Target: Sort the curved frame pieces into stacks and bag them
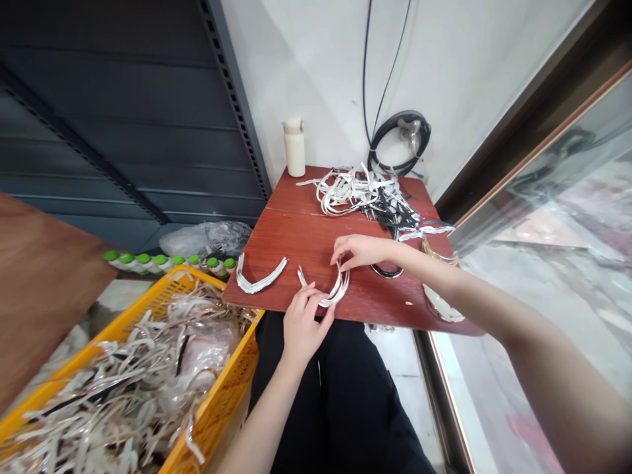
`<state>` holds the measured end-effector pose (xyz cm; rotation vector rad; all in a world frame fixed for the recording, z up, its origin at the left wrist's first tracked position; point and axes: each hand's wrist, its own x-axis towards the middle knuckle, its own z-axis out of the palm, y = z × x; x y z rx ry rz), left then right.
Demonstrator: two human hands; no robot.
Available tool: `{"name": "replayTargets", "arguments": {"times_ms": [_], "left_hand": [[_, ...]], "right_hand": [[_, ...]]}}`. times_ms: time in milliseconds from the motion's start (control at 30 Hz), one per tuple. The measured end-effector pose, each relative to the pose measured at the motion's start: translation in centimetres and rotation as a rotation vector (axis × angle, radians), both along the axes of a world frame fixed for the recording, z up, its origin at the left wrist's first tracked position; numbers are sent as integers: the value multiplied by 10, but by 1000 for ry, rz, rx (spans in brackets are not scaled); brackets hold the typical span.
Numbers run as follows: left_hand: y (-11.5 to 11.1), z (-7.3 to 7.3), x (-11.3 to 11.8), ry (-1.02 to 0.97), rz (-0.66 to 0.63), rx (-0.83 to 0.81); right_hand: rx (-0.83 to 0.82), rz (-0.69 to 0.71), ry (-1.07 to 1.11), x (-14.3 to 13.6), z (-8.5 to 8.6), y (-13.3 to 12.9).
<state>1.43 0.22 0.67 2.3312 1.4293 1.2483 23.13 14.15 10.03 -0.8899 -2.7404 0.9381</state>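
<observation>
I start at lower left, where the yellow crate [230,375] brims with tangled strips [143,368]. It sits right beside the table [281,237], so anything nudged off that side could drop in and vanish among the scraps. Just inboard, near the table's left edge, lies a curved white bundle [254,288]; a stray left elbow or wrist could send it over.

Now centre frame, and here's the action! My left hand [303,322] has its fingers curled over the lower bend of the white strips [340,289], thumb closing from the other side. That loop sits close to the front edge, above the lap: if this hold slackens, the springy-looking pieces could fan apart or slide off. My right hand [363,251] pinches the loop's upper right end between thumb and forefinger; I can't tell how firmly. Too hard a pull there might drag one strip out of line.

Moving right, trouble lurks under the forearm: a black curved bundle [388,271] lies close below the wrist, and a low sweep could catch it. At far right, another pale bundle [442,306] rests by the table's edge, where an elbow's knock might tip it off.
</observation>
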Motion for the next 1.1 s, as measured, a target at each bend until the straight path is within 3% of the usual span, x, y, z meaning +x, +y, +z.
{"name": "replayTargets", "arguments": {"times_ms": [167, 333, 467, 567, 733, 800, 933, 1100], "left_hand": [[0, 0, -1, -8, -13, -5], [1, -1, -1, 2, -34, 8], [2, -1, -1, -10, -40, 28], [2, 0, 0, -16, -40, 48], [1, 1, 0, -19, -61, 37], [1, 1, -1, -18, -78, 27], [1, 1, -1, -3, -84, 28], [0, 3, -2, 41, -73, 26]], "right_hand": [[124, 100, -31, -14, 1, 2], [-4, -93, -52, -19, -13, -1], [-23, -184, -119, -9, -14, -5], [116, -248, -132, 3, -9, 0], [433, -613, -172, 9, -8, 32], [516, -697, -213, 4, -11, 49], [572, -738, -269, -14, -18, 74], [604, -754, -297, -27, -29, 82]]}}
